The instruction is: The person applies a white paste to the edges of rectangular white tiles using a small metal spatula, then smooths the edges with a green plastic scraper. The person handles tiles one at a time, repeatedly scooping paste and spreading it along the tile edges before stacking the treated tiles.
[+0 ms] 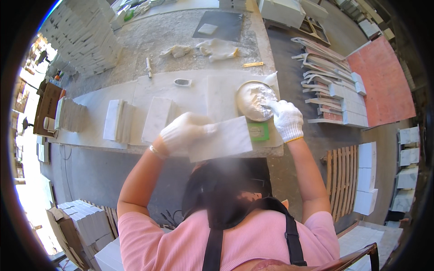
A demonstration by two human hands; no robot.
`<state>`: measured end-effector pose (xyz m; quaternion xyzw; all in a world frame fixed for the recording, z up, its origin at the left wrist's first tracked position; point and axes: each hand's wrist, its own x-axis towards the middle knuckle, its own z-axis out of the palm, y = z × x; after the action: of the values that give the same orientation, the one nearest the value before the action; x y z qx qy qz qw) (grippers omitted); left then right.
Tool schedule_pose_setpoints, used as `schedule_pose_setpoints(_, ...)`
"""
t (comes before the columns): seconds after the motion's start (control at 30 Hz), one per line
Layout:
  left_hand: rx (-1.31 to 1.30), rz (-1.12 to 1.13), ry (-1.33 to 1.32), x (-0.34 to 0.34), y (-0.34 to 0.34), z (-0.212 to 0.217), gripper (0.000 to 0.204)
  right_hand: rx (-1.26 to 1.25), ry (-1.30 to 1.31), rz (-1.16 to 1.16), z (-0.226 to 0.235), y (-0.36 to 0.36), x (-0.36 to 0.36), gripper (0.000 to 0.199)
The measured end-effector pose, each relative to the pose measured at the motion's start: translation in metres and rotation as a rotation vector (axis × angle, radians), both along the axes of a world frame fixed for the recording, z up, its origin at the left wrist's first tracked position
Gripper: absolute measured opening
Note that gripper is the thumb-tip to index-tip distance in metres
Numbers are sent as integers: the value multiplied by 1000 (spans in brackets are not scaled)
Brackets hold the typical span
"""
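My left hand [185, 132], in a white knit glove, grips one end of a white marble tile [226, 139], which is tilted over the table's near edge. At the round bowl [239, 102] of thick white paste [253, 99], my gloved right hand [288, 120] closes on a small thin-bladed tool [266, 107]. The blade's tip touches the paste, and the fingers hide most of the tool. A green packet [259, 132] lies below the bowl, partly covered by the tile. Left of my left hand stand upright stacks of white tiles [156, 117].
Loose gloves [218, 49], a yellow strip [253, 64] and a small oval block [183, 82] lie farther back on the table. A tall tile stack [81, 36] rises at the far left. On the right are wooden strips [323, 81] and a slatted pallet [341, 180].
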<state>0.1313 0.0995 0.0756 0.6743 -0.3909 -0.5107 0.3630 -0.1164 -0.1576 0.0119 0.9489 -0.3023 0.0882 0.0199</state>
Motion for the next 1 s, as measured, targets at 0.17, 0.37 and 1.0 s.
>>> schedule_pose_setpoints(0.17, 8, -42, -172, 6, -7, 6, 46, -86, -156, 76, 18, 16, -4, 37)
schedule_pose_setpoints(0.37, -73, -97, -441, 16, -40, 5, 42, 104, -233, 320, 14, 70, -33, 54)
schedule_pose_setpoints(1.0, -457, -391, -1072, -2, -51, -11, 104, 312, -271, -9, -15, 101, -50, 72)
